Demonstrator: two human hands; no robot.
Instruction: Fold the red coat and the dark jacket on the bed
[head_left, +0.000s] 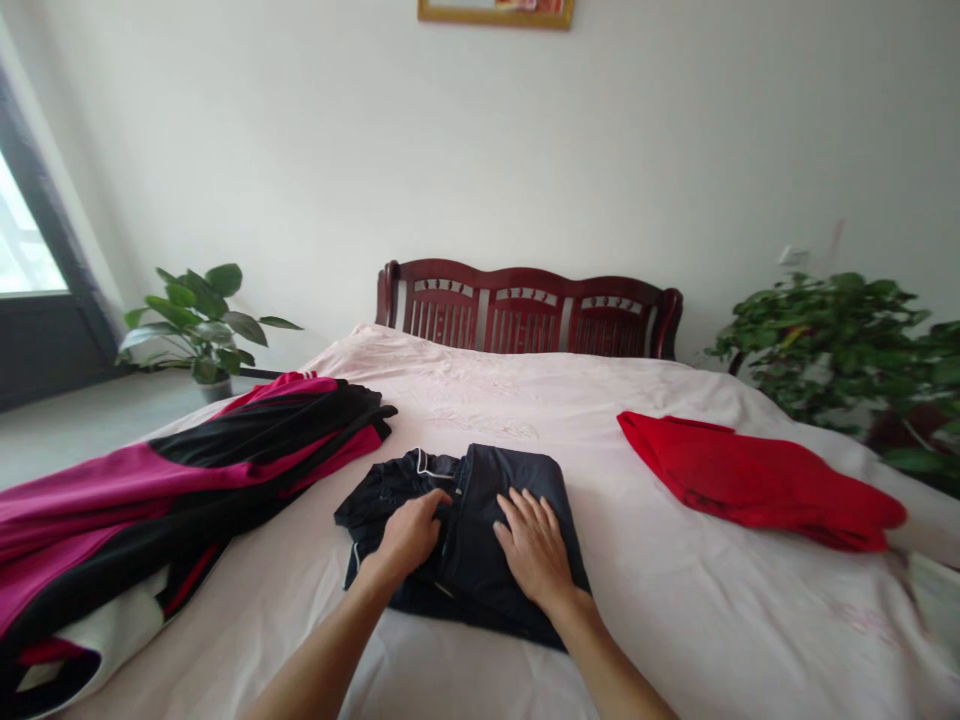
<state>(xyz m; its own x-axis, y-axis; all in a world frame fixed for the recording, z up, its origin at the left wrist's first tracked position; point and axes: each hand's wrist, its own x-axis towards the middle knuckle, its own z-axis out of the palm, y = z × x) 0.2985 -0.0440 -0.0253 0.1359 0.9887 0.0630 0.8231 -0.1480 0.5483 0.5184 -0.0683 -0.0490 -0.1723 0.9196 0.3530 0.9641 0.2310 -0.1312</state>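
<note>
A dark navy garment (480, 480) lies folded in the middle of the bed (487, 390), with a thin white drawstring showing at its top left. My left hand (409, 535) rests on its left half with the fingers curled, gripping the cloth near the middle fold. On the right half lies my right hand (534, 545), flat, fingers stretched out and slightly apart, pressing the fabric down.
A heap of magenta, black and white clothes (150, 500) covers the bed's left side. A folded red garment (757, 480) lies at the right. Behind are a dark wooden headboard (529, 310), a potted plant (199, 320) on the floor at left and a leafy plant (840, 340) at right.
</note>
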